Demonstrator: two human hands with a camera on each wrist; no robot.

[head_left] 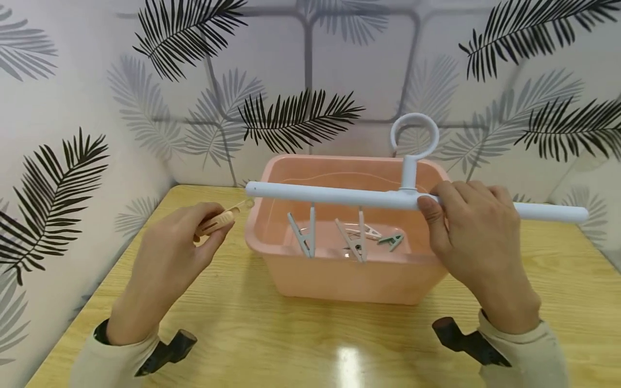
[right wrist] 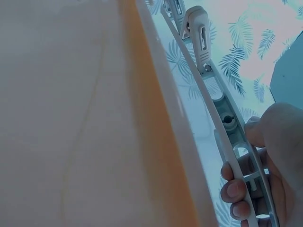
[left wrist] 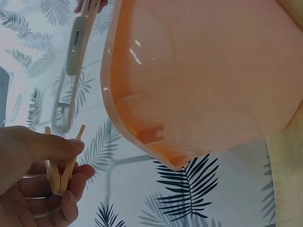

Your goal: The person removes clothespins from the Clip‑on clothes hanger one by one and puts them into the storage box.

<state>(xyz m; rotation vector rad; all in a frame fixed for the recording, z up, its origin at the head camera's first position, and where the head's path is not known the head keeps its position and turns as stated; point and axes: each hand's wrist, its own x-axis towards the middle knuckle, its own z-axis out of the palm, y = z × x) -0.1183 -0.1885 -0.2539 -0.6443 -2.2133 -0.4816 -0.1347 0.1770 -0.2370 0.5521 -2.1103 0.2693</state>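
In the head view my left hand pinches a beige clothespin, with a small ring at its tip, just left of the hanger bar's end. Thumb and fingers hold that clothespin in the left wrist view. My right hand grips a pale blue hanger right of its round hook, level above a pink basin. A grey clothespin and a paler clothespin hang from the bar. The right wrist view shows fingers wrapped round the hollow hanger.
Loose clothespins lie inside the basin, among them a green clothespin and a whitish clothespin. The basin stands on a wood-grain table. Behind and to the left rises a leaf-patterned covering.
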